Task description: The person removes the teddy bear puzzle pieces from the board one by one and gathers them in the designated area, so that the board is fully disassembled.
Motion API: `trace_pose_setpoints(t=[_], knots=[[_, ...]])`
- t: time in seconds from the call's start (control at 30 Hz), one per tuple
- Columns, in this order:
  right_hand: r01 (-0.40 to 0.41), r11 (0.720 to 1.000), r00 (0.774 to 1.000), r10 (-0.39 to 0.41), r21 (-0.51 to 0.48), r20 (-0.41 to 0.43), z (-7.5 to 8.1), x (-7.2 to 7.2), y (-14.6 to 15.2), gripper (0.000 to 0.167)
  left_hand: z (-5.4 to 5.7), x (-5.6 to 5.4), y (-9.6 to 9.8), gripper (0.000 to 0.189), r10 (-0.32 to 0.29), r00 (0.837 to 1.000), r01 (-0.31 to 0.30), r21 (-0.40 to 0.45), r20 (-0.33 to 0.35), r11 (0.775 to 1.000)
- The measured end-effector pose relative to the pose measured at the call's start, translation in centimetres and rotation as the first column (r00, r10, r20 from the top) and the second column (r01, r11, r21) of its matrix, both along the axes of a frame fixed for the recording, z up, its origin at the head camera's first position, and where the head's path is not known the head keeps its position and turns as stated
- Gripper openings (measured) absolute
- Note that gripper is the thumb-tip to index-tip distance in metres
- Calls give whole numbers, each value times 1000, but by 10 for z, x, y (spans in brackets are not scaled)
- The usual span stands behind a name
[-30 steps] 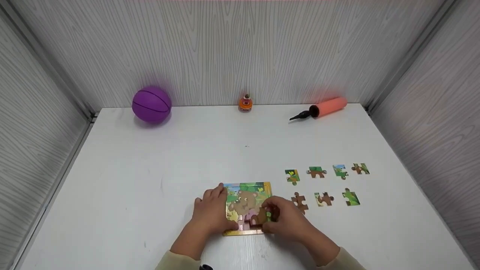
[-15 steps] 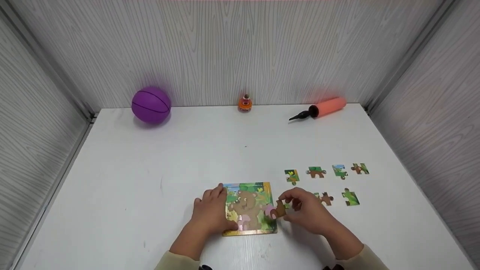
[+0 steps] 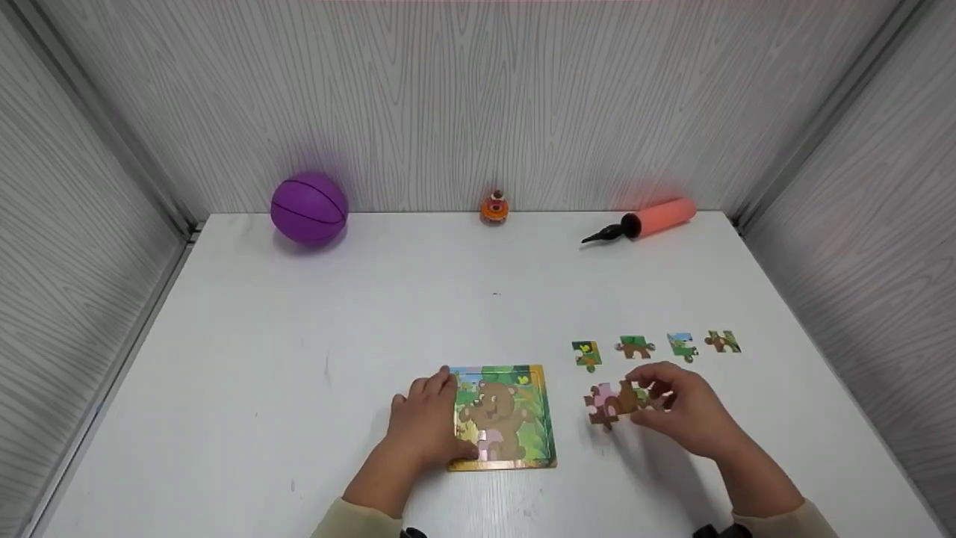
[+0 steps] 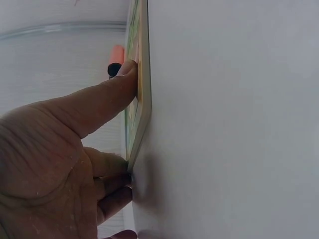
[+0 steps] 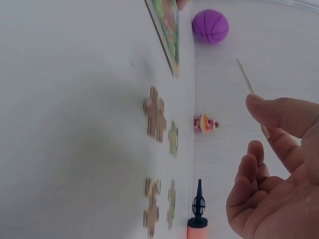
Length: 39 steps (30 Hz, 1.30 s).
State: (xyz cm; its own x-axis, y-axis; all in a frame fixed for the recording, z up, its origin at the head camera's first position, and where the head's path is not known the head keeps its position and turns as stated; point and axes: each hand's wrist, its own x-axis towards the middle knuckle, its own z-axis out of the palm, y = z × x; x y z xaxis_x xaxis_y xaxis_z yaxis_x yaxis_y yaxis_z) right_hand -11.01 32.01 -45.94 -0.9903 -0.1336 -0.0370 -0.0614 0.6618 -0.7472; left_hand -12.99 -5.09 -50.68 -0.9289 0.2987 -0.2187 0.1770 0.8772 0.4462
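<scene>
A square puzzle board (image 3: 539,418) with a bear picture lies flat near the table's front. My left hand (image 3: 424,420) grips its left side, thumb (image 4: 107,97) on the top face near the front corner, fingertips along the far part of the edge. To the right of the board, my right hand (image 3: 686,407) pinches a jigsaw piece (image 3: 626,398), pink, brown and green, between thumb and index finger. The right wrist view shows that piece edge-on, raised above the table. Beneath it in the head view, a brown jigsaw piece (image 3: 602,421) is partly covered.
Several loose jigsaw pieces lie at the right, including a yellow-green one (image 3: 587,354) and a brown-green one (image 3: 723,341); my right hand hides others. Along the back wall are a purple ball (image 3: 309,209), a small orange toy (image 3: 494,208) and an orange hand pump (image 3: 665,217).
My right hand has lifted the pinched jigsaw piece off the board and carried it right, over the loose pieces. My left hand keeps its place on the board.
</scene>
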Motion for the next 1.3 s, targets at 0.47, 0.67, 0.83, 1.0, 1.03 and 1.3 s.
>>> trace_pose_setpoints(t=[0.47, 0.67, 0.83, 1.0, 1.03, 1.3], knots=[[128, 989, 992, -128, 72, -3, 5, -3, 92, 47, 1, 0, 0, 115, 3, 1000, -3, -2, 13, 1000], [135, 986, 990, -138, 98, 29, -2, -3, 124, 49, 0, 0, 1, 116, 4, 1000, -4, 3, 10, 1000], [127, 977, 991, -134, 170, 25, -5, -3, 146, 51, -1, -1, 0, 116, 7, 1000, -7, 15, 10, 1000], [133, 971, 990, -141, 199, 26, -14, -1, 164, 52, -2, -1, 0, 115, 11, 1000, -11, 22, 3, 1000], [137, 970, 989, -146, 202, 31, -17, -1, 167, 52, -2, -1, 1, 115, 11, 1000, -11, 22, 2, 1000], [149, 962, 978, -178, 231, 111, -29, -4, 179, 53, -3, -1, -1, 115, 8, 1000, -8, 19, 13, 1000]])
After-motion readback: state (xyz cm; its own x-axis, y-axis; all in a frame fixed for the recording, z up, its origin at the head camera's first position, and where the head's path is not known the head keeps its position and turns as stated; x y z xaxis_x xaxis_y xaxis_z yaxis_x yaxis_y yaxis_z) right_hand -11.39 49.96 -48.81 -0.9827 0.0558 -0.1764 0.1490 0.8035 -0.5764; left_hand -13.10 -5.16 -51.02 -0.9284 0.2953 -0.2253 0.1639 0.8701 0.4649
